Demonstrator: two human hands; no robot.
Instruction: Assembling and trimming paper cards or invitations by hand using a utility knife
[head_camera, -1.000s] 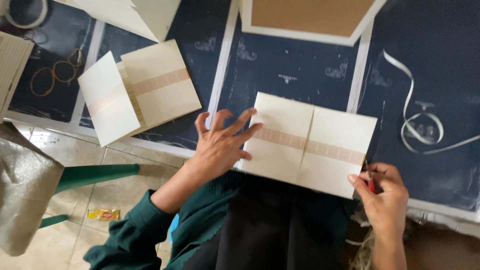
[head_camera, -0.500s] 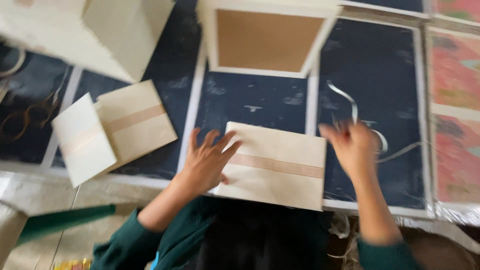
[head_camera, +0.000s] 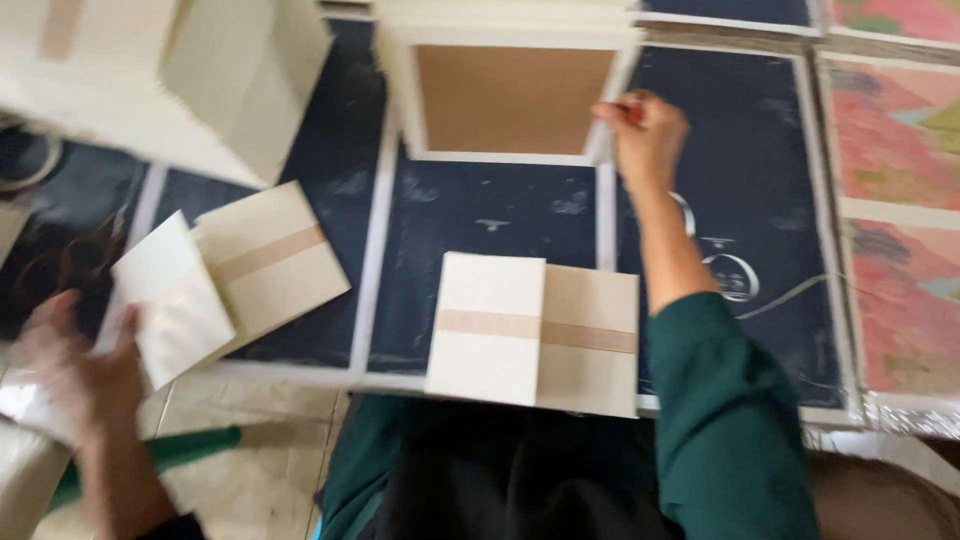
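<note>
A cream folded card piece with a tan tape strip (head_camera: 535, 333) lies on the dark mat's near edge, in front of me, untouched. My right hand (head_camera: 648, 133) reaches far forward to the corner of a shallow cream tray with a brown inside (head_camera: 510, 98); its fingers are curled around a small red thing. My left hand (head_camera: 75, 365), blurred, is out at the low left, at the edge of a second cream taped piece (head_camera: 225, 275), fingers apart.
A dark blue mat with white borders (head_camera: 480, 215) covers the work surface. Large cream box parts (head_camera: 160, 80) sit top left. A white ribbon (head_camera: 730, 270) curls right of my arm. Pink patterned sheets (head_camera: 900, 200) lie at the right. A green bar (head_camera: 190, 445) is below left.
Both hands left the middle card piece. My right hand moved up to the tray's corner; my left hand swung out to the left beside the other taped piece.
</note>
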